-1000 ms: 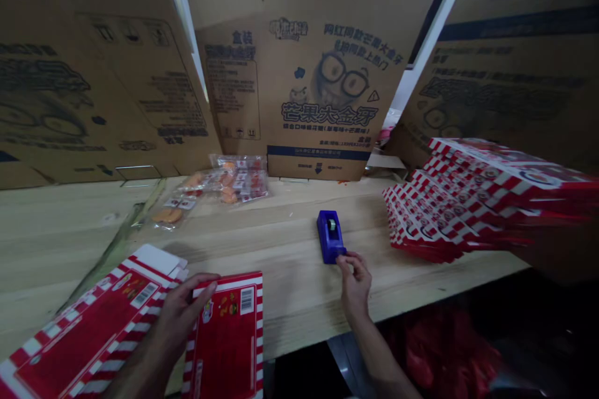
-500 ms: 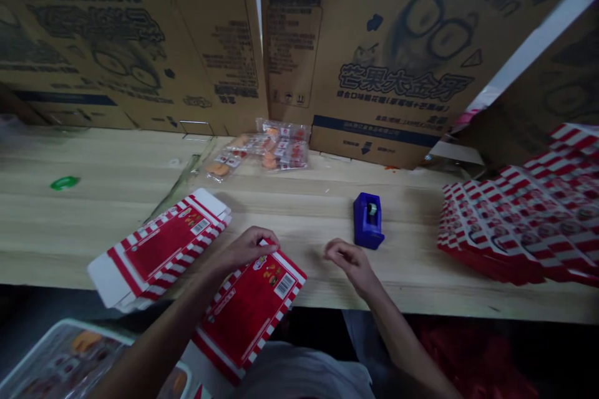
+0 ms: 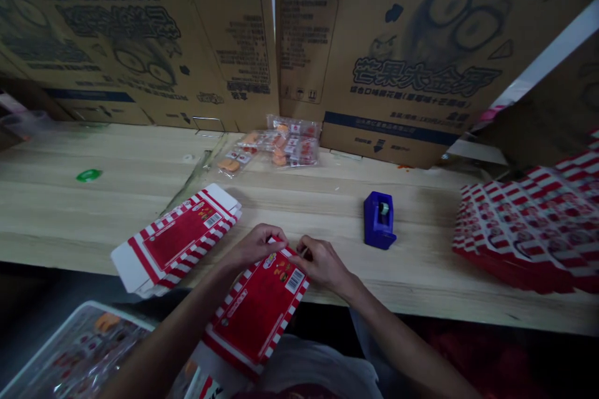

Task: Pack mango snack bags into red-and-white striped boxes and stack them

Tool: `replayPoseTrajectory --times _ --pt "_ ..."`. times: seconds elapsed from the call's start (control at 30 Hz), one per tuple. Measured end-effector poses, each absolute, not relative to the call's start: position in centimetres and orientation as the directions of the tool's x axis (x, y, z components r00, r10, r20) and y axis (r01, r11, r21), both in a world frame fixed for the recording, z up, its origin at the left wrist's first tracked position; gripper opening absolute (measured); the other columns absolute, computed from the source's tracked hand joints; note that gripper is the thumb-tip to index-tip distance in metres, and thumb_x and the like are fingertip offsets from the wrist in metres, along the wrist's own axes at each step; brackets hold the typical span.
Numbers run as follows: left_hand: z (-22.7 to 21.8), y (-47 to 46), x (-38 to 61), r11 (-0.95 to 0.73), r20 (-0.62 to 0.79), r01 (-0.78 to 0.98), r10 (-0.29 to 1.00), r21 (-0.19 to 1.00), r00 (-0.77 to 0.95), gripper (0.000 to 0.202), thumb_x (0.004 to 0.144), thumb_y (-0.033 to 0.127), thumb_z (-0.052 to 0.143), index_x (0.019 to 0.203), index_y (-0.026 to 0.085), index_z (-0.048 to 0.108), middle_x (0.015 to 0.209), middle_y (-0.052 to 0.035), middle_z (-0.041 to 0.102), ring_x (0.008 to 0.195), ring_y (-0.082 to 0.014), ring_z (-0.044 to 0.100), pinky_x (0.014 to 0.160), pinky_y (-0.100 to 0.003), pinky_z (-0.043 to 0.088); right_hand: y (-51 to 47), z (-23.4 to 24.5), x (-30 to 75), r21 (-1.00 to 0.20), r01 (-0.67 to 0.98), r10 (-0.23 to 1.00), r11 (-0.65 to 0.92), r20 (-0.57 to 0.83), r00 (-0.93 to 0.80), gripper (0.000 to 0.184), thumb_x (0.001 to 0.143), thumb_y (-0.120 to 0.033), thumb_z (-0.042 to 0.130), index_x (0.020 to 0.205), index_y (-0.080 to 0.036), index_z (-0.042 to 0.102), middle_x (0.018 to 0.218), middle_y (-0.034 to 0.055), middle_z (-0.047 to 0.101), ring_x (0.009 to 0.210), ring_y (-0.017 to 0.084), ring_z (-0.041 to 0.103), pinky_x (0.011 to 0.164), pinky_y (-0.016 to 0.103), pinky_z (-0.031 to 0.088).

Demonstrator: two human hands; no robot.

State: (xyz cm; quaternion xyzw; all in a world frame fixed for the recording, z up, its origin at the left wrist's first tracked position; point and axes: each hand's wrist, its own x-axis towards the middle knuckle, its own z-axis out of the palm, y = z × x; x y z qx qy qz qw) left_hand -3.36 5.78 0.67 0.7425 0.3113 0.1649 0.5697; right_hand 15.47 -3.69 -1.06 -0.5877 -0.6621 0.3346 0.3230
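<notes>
A flat red and white striped carton lies over the front edge of the wooden table, tilted toward me. My left hand curls over the carton's far end, fingers closed on its top edge. My right hand meets it at the same end, fingers pinched against the carton's corner. A blue tape dispenser stands on the table just right of my right hand, apart from it. A second flat carton stack lies to the left of my left hand.
Large brown cardboard boxes wall off the back of the table. Clear snack packets lie at their foot. A stack of flat striped cartons fills the right. A green ring lies far left. A tray of packets sits below left.
My right hand left the tape dispenser and came left to the carton's far end. The carton slid and turned toward the table edge under my left hand. The view dipped downward.
</notes>
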Motion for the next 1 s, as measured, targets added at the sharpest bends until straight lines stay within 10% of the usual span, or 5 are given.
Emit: replayPoseTrajectory --times 0.2,0.43,0.73,0.83,1.0 --pt "3.3 4.7 -2.9 -0.154 -0.112 0.271 0.643 0.950 0.758 0.025 0.078 0.037 0.061 0.076 0.014 0.070 0.067 -0.0005 0.064 0.060 -0.0117 0.051 0.056 -0.020 0.039 -3.7 -1.0 15.7 -0.984 -0.044 0.979 -0.173 -0.167 -0.117 0.031 0.069 -0.043 0.075 0.076 -0.017 0.060 0.062 -0.0028 0.060 0.053 0.011 0.052 0.052 0.022 0.037" --pt "6.0 3.7 -3.4 -0.250 -0.003 0.219 0.653 0.943 0.758 0.023 0.081 0.035 0.060 0.079 0.014 0.070 0.079 -0.0055 0.068 0.074 -0.0176 0.062 0.068 -0.025 0.045 -3.0 -1.0 15.3 -0.692 -0.533 0.872 -0.487 -0.416 -0.256 0.031 0.050 -0.029 0.084 0.060 -0.016 0.056 0.055 -0.0048 0.056 0.051 0.010 0.051 0.057 0.023 0.041" --pt "0.3 1.6 -8.2 -0.038 0.060 0.114 0.980 0.993 -0.192 0.029 0.078 0.042 0.063 0.094 0.017 0.063 0.086 -0.0047 0.068 0.075 -0.0193 0.064 0.067 -0.030 0.052 -0.5 -0.5 16.5 -0.926 -0.249 0.927 -0.283 -0.198 -0.320 0.043 0.066 -0.043 0.076 0.101 -0.019 0.066 0.101 0.0075 0.070 0.089 0.024 0.065 0.077 0.034 0.050" --pt "-1.6 -0.2 -10.6 -0.111 0.183 0.387 0.971 0.915 -0.154 0.025 0.079 0.038 0.063 0.094 0.018 0.063 0.095 -0.0083 0.067 0.088 -0.0249 0.065 0.078 -0.038 0.053 1.7 -1.5 16.4 -0.985 0.016 0.836 -0.170 -0.152 -0.528 0.036 0.069 -0.041 0.072 0.096 -0.017 0.071 0.091 0.0044 0.072 0.080 0.022 0.065 0.072 0.031 0.049" --pt "-4.3 -0.6 -11.3 -0.559 0.438 0.694 0.818 0.454 0.372 0.049 0.074 0.042 0.068 0.118 0.021 0.059 0.131 -0.0169 0.055 0.128 -0.0370 0.044 0.101 -0.055 0.041 10.5 -2.6 14.3 -0.865 0.434 0.804 0.251 -0.063 -0.591 0.013 0.068 -0.027 0.066 0.064 -0.016 0.071 0.054 -0.0049 0.061 0.051 0.011 0.052 0.049 0.019 0.038"
